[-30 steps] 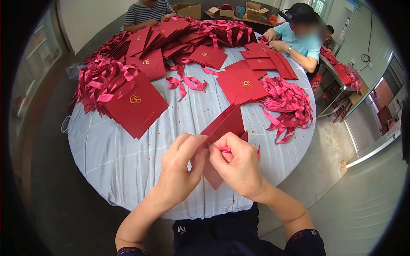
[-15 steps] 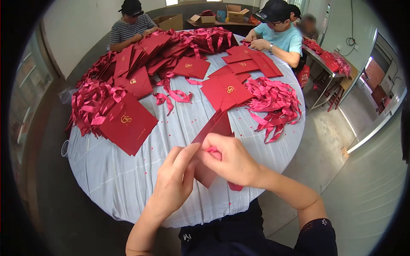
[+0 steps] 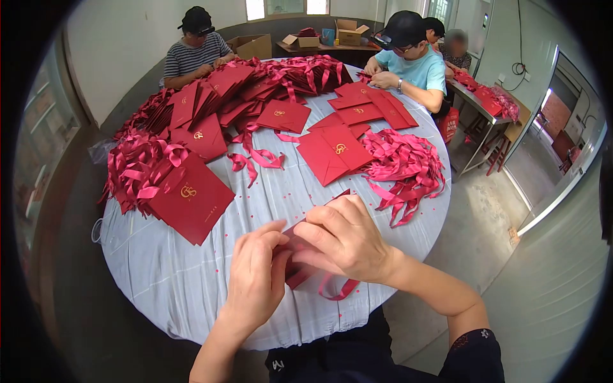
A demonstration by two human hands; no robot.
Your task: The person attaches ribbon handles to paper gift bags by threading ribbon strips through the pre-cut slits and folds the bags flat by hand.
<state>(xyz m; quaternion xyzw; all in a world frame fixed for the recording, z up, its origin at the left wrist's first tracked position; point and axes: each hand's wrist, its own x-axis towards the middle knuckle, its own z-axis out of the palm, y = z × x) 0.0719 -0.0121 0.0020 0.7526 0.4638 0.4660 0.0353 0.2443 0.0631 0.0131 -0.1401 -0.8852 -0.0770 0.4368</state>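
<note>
A red paper bag (image 3: 299, 276) is between my hands near the front of the round table, mostly covered by them. My left hand (image 3: 257, 268) has its fingers curled round the bag's left side, the fingertips slightly blurred. From the right, my right hand (image 3: 341, 239) reaches across the bag with bent fingers; its thumb side is smeared by motion, and what its fingertips hold is hidden. Below that hand hangs a loop of pink ribbon (image 3: 345, 291). Beyond my hands lies a stack of red bags with gold print (image 3: 332, 153), beside a pile of pink ribbons (image 3: 408, 167).
More red bags with ribbons (image 3: 191, 198) lie at the left, and a large heap (image 3: 223, 86) covers the far side. One person in a striped shirt (image 3: 191, 56) and another in light blue (image 3: 418, 70) sit at the table (image 3: 172, 274). Cardboard boxes (image 3: 350, 33) stand behind.
The view has shifted. My right hand has spread over the bag, which now lies lower between my hands. The ribbon, earlier bunched at my right fingers, now hangs as a loop below.
</note>
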